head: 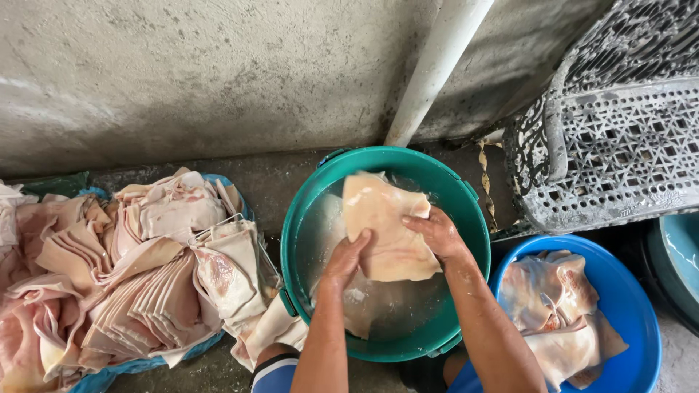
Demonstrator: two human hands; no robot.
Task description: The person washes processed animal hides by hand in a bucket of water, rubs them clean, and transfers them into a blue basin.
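Looking down from the head camera, both bare hands worked over a green bucket (477, 211) that stood on the concrete floor against a rough grey wall (182, 73). The left hand (346, 260) and the right hand (437, 233) held one sheet of raw pork skin (382, 218) between them, lifted just above the cloudy water in the bucket. The sheet was pale cream with a faint pink tinge, smooth and wet-looking, roughly rectangular, with soft irregular edges and a slight fold near its top. The left fingers were curled against its lower left edge, thumb pressed on the face of the sheet; the right fingers lay closed over its right edge, gripping it from above. More pale pieces lay under the water, though the surface was too murky to say how many.

To the left, well apart from the bucket, a heap of similar skins (131, 276) lay folded and stacked on a blue sheet (109, 377), pink and off-white in layers. To the right, just beside the bucket, a blue basin (633, 306) held a few more skins (561, 313), these showing redder patches. A white pipe (433, 69) ran up the wall behind the bucket, and a grey perforated crate (619, 138) stood at the upper right.
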